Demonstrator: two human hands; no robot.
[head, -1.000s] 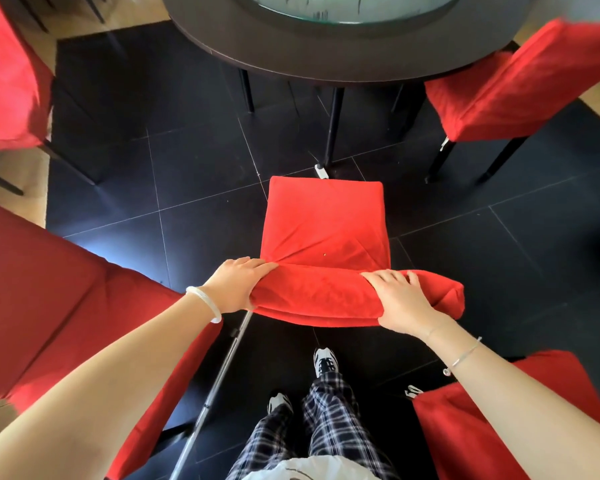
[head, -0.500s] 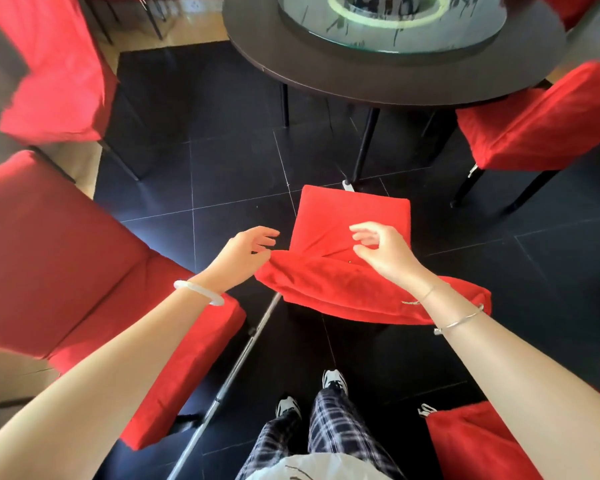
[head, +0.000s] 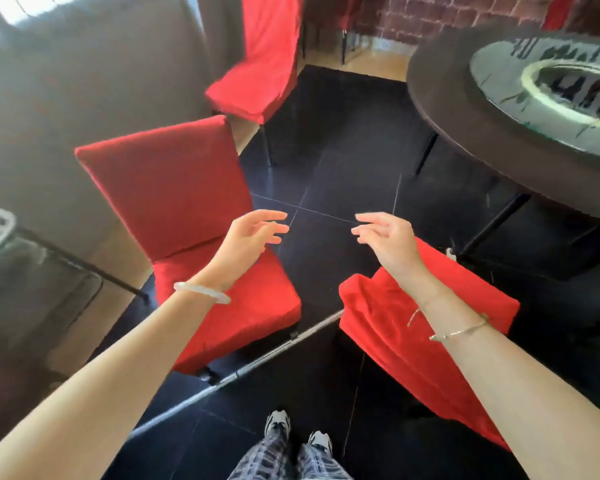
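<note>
A chair in a red cloth cover (head: pixel 420 327) stands at lower right, its cover bunched and partly hidden under my right forearm. Another red-covered chair (head: pixel 174 188) stands upright at left, seat facing right. My left hand (head: pixel 253 233) hangs in the air over that chair's seat edge, fingers relaxed and spread, holding nothing. My right hand (head: pixel 385 237) floats above the dark floor just past the bunched cover, fingers loosely extended and empty. The two hands face each other a short gap apart.
A round dark table (head: pixel 499 133) with a glass turntable fills the upper right. A third red-covered chair (head: pixel 264 64) stands at the back. A metal pole (head: pixel 243 372) lies across the black tiled floor. A grey curtain hangs at left; my feet show at the bottom.
Both hands let go of the red chair cover and lifted into the air. The view swung left, so the covered chair now lies at lower right.
</note>
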